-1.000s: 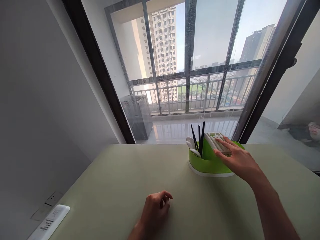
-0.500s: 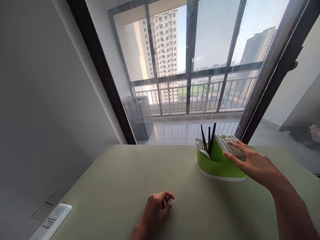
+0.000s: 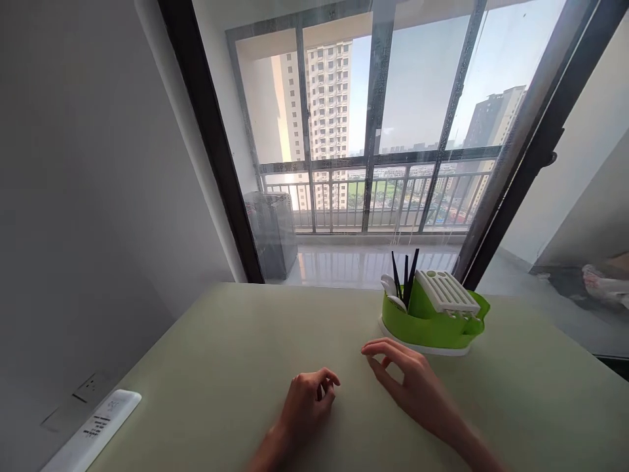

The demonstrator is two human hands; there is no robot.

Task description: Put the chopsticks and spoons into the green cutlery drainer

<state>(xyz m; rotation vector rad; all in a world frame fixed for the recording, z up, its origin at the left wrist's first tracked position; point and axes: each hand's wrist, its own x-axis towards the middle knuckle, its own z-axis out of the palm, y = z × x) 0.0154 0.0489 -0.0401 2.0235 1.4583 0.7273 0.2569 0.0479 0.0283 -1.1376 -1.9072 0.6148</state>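
Observation:
My left hand (image 3: 309, 401) rests on the pale green table near the front. Its fingers are loosely curled, with a gap between thumb and forefinger and nothing visible in them. My right hand (image 3: 405, 380) is over the table in front of the green cutlery holder (image 3: 417, 326), apart from it. Its thumb and fingers arch with space between them, holding nothing. Black chopsticks (image 3: 405, 282) and white spoons (image 3: 388, 284) stand in the holder's left part. A white slotted rack (image 3: 445, 290) with round holes sits tilted on top.
The table (image 3: 236, 354) stretches back to a glass door with a dark frame (image 3: 216, 151). A white power strip (image 3: 101, 426) with dark print lies at the left edge, beside a wall socket (image 3: 88, 387). Beyond the glass, a grey boxy appliance (image 3: 272, 233) stands on the balcony.
My right hand has left the white rack on the cutlery holder and moved left and toward me over the table. My left hand has stayed nearly in place. The view has shifted slightly.

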